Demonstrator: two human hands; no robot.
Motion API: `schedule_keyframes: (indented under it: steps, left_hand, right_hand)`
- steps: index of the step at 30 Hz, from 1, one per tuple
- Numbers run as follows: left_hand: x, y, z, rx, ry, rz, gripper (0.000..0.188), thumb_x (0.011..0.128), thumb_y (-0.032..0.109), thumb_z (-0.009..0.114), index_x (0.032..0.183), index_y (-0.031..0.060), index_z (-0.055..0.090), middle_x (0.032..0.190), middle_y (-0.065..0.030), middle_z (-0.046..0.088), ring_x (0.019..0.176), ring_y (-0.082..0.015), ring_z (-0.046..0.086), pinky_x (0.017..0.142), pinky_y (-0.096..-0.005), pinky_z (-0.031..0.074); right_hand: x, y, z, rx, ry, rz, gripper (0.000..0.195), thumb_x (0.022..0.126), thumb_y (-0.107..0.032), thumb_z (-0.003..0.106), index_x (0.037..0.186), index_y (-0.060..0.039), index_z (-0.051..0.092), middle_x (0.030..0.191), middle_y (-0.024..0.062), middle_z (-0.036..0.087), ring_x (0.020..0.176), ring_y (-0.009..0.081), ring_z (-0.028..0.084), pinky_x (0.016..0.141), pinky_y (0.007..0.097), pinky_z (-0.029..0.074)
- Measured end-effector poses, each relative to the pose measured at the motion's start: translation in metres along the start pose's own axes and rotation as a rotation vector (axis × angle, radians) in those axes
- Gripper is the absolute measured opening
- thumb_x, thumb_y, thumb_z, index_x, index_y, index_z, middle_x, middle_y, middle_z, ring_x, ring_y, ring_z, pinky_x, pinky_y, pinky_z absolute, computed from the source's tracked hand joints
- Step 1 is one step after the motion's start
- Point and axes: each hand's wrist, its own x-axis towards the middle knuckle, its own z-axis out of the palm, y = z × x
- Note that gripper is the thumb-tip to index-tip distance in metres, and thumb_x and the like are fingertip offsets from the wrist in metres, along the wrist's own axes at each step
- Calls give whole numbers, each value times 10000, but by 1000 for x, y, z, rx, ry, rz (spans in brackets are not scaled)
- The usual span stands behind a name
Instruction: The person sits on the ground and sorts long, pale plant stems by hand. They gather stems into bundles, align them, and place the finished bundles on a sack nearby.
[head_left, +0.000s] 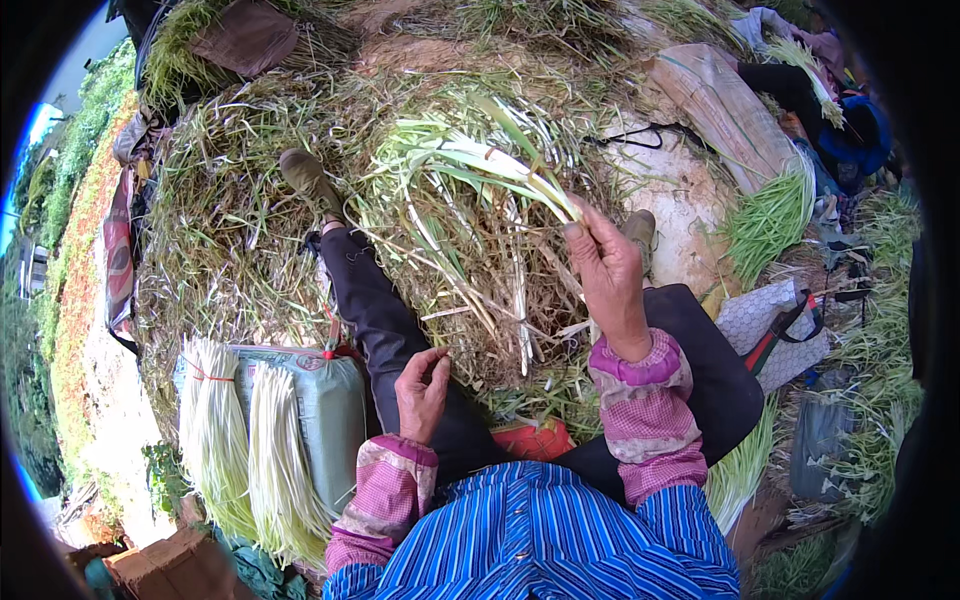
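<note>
My right hand (606, 262) pinches the narrow ends of a few leafy stalks (510, 166), pale at the stem and green at the leaf. They stretch up and left over a loose heap of stalks and dry trimmings (480, 247) between my legs. My left hand (422, 391) hovers over my left thigh, fingers curled and thumb near the index tip; nothing shows in it. Left of that thigh, two bundles of long pale yellow-white stems, a banded bundle (214, 420) and a second bundle (281, 442), lie over a stuffed pale green sack (330, 412).
Plant litter (247, 187) covers the ground. At right lie a woven sack (724, 112), green-tipped stalks (772, 217) and a patterned bag (772, 322). Another person (795, 82) is at upper right, beside a pale bundle (810, 71). A cardboard box (172, 566) stands lower left.
</note>
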Motion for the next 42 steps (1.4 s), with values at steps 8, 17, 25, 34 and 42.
schedule_keyframes:
  steps: [8,17,25,34,42]
  left_hand:
    - [61,54,43,-526,-4,-236,495,825,287,599,1199,2,446,795,-3,556,545,-19,445,434,-139,333]
    - [72,33,54,-552,-122,-373,110,820,187,601,784,92,558,608,49,501,530,-27,462,425,-161,319]
    - [63,12,46,-726,115,-362,144,852,174,559,905,46,601,749,-7,605,568,-50,499,461,-171,377]
    - [55,-40,5,-1141,351,-545,136,864,125,525,952,25,552,734,-16,555,620,-92,528,528,-211,455]
    - [52,-38,-16,-1169,147,-346,183,869,127,513,1012,12,513,732,-20,522,602,-85,484,532,-215,430]
  right_hand:
    - [-90,6,36,158,-169,443,262,901,-195,466,1036,22,526,696,46,506,625,96,462,574,247,396]
    - [-97,24,38,213,-203,390,220,865,-164,526,961,29,570,753,66,550,672,114,503,598,260,410]
    - [-86,48,63,840,28,766,191,836,-132,577,970,0,608,870,35,620,753,79,555,694,219,453]
    - [-119,81,-2,821,296,894,151,835,-189,580,882,-45,578,753,48,589,618,135,580,525,266,516]
    - [-93,83,-87,-978,180,425,276,849,-173,537,1040,26,554,883,130,601,746,250,587,654,321,463]
